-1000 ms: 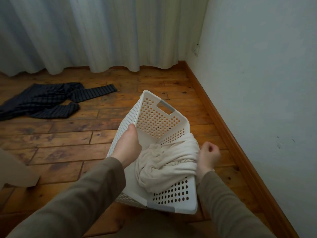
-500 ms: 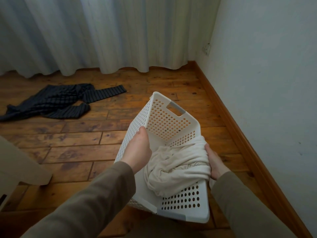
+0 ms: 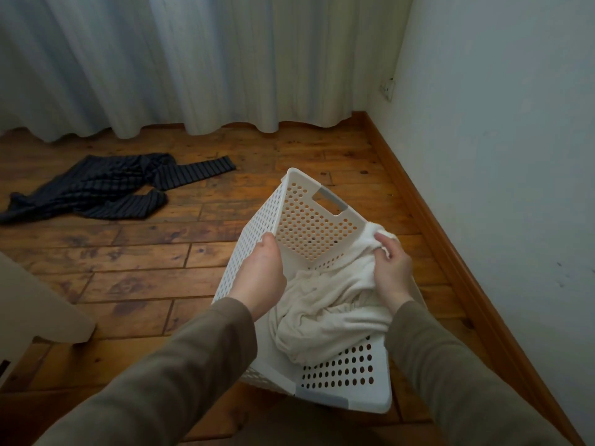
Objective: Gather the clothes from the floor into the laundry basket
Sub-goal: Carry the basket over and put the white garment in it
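Change, right side: one second ago the right hand [image 3: 391,268] was a closed fist outside the laundry basket [image 3: 309,226]. Half a second ago it was under the overhanging cloth. Now it sits on top, its fingers [image 3: 395,249] curled and pinching a fold of the cream garment [image 3: 328,310] at the basket's right rim. I cannot tell whether they also catch the rim beneath the cloth.

Left hand [image 3: 260,272]: no change. It grips the left rim with the thumb inside, and the basket is held tilted above the floor [image 3: 193,252].

Reading: the draped edge looks about to be tucked in, which would finish loading this item.

Count:
- Baskets: 1.
- Garments: 2.
  - Cream: mostly inside the basket, with a portion lying over the right rim.
  - Dark striped garment [image 3: 106,188]: spread on the floor near the curtain [image 3: 193,59], well apart from the basket and untouched, as in both prior frames.
- Hands: 2, both occupied.

Task is roughly half done, with one pickup remaining.
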